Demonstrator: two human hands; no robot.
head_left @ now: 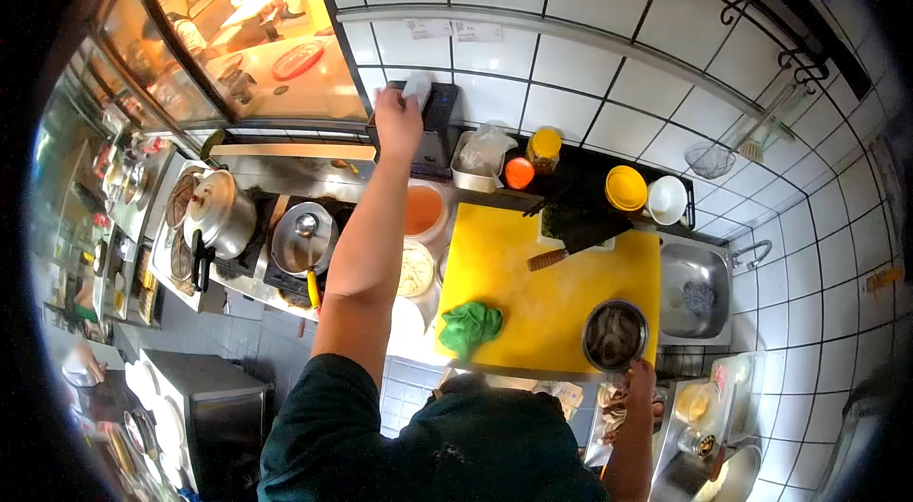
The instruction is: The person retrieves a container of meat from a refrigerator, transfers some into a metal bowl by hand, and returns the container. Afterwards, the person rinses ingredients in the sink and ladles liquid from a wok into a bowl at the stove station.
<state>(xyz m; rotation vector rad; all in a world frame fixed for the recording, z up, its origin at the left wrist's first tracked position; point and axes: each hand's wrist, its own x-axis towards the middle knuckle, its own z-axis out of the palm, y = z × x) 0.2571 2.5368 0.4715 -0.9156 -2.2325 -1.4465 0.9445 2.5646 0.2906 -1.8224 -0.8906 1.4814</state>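
My left hand point(399, 125) reaches far forward to the wall side, its fingers closed on a small whitish translucent object point(417, 86) whose kind I cannot make out. Right beside it stands a dark boxy device point(437, 126). At the near right corner of the yellow cutting board point(533, 302), my right hand point(642, 380) grips the rim of a round metal bowl point(615, 335) with dark contents. A crumpled green cloth point(470, 326) lies on the board's near left. Toward its back right rests a cleaver point(582, 234) with a wooden handle.
Left on the stove are a lidded pot point(221, 207) and a pan point(304, 238) with a ladle. Tubs of orange liquid point(424, 209) and pale food stand beside the board. Yellow bowls point(626, 187) and a white bowl point(667, 201) sit behind it. A sink point(694, 260) is at right.
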